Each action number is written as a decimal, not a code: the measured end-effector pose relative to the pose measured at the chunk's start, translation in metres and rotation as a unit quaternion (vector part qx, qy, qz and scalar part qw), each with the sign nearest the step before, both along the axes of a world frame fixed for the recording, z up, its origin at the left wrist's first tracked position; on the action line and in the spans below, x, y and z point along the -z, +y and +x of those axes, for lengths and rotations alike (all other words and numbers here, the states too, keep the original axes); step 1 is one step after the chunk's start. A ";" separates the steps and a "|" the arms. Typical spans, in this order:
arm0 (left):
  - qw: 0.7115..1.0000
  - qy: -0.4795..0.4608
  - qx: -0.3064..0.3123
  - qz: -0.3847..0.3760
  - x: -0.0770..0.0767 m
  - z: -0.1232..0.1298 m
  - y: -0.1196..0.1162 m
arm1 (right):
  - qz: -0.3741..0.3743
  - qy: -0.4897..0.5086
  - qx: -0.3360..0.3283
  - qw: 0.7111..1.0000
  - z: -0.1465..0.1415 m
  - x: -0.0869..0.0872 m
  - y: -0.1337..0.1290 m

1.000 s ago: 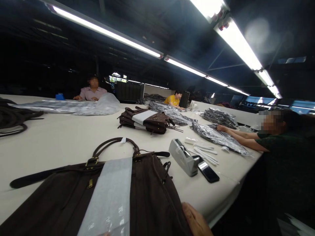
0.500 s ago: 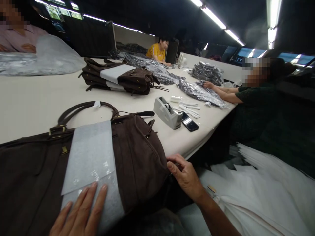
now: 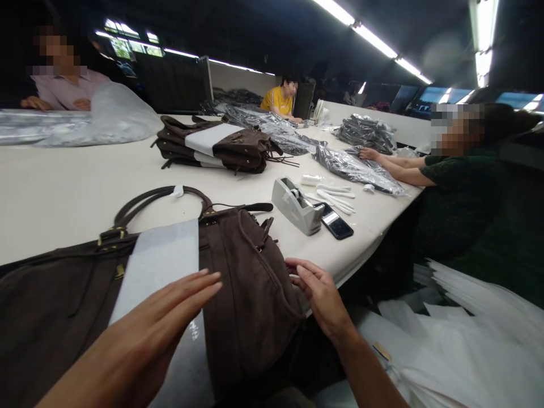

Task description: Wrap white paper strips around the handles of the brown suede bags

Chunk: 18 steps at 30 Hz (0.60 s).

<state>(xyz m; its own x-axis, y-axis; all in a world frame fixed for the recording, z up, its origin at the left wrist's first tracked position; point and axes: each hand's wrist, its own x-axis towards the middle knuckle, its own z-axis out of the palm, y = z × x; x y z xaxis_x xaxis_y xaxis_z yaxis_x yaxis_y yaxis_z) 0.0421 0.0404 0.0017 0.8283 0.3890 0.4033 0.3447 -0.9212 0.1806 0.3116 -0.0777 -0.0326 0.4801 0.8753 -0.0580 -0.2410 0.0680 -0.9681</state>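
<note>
A dark brown handbag [image 3: 250, 300] lies on its side at the table's near edge, its looped handles [image 3: 161, 195] pointing away from me. A pale paper band [image 3: 168, 249] wraps round its middle. My left hand [image 3: 148, 323] is over the band with its fingers stretched out, holding nothing; whether it touches the bag I cannot tell. At the bag's right end is my right hand [image 3: 321, 292], fingers loosely bent and apart, with the fingertips at the bag's side. A small white piece [image 3: 177, 191] is on the handle.
Behind lie stacked brown bags [image 3: 238, 144], a grey tape dispenser [image 3: 297, 207], a phone [image 3: 335, 220] and white strips [image 3: 338, 195]. Plastic-wrapped goods [image 3: 361, 164] lie near a person in dark green [image 3: 463, 187]. White sheets [image 3: 467, 334] are piled at lower right. Two other people sit farther back.
My left hand has lifted off the paper band and moved up and to the right. My right hand stays at the bag's end, its fingers slightly straighter. The view has shifted a little.
</note>
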 end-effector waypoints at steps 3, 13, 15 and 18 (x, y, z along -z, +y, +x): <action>0.995 0.037 0.095 0.011 -0.019 0.061 0.031 | 0.002 0.067 -0.027 0.997 0.004 0.009 0.014; 0.960 0.155 0.221 -0.080 -0.027 0.131 0.074 | 0.113 -0.157 -0.056 0.980 0.015 0.022 0.012; 0.960 0.144 0.227 -0.078 -0.041 0.133 0.080 | 0.129 -0.216 -0.105 0.962 0.021 0.022 0.017; 0.953 0.155 0.251 -0.071 -0.054 0.141 0.083 | 0.159 -0.294 -0.218 0.917 0.027 0.022 0.030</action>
